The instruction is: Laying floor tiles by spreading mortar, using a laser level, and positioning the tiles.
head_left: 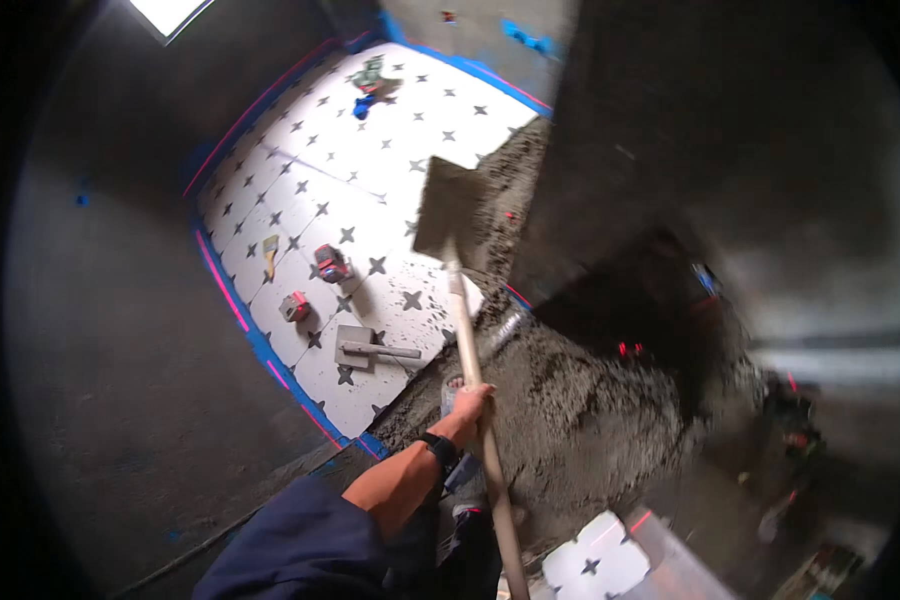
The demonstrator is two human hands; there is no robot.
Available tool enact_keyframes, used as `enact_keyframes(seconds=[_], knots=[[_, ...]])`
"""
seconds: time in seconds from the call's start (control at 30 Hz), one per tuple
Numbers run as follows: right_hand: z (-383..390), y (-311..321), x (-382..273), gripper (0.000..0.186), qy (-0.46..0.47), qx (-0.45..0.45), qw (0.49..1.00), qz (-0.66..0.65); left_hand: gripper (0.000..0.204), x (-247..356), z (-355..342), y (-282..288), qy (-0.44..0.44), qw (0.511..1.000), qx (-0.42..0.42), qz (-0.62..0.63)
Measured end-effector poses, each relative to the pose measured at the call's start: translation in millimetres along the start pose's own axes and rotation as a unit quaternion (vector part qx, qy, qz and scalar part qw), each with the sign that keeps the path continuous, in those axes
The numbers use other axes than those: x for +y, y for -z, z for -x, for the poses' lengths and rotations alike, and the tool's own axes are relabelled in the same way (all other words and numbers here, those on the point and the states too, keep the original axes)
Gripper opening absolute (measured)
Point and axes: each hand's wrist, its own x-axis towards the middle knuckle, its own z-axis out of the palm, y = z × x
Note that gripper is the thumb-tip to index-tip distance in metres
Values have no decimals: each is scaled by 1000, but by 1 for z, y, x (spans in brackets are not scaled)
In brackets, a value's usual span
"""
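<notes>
My left hand (pixel 470 402) is closed around the pale wooden handle of a shovel (pixel 467 325). Its arm wears a dark blue sleeve and a black wristband. The shovel's flat, mortar-coloured blade (pixel 450 208) is farther away, over the boundary between the white patterned tiles (pixel 300 240) and a strip of wet grey mortar (pixel 512 195). Below my hand the handle runs down to the lower edge of the picture. My right hand does not show.
A square-bladed trowel (pixel 355 347), a brush (pixel 270 256), a red-and-black device (pixel 332 263) and a smaller red one (pixel 294 307) lie on the tiles. Mortar (pixel 580 420) is heaped at right. A loose tile (pixel 595 562) lies nearest me. Blue tape (pixel 220 290) borders the floor.
</notes>
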Motion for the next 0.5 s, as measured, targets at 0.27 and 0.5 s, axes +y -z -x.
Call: enact_keyframes(seconds=[0.27, 0.5], knots=[[60, -40, 130, 43, -74, 111, 978, 161, 18, -205, 25, 39, 47, 981, 129, -136], [166, -121, 273, 54, -229, 79, 959, 144, 20, -429, 104, 37, 184, 967, 8, -174]])
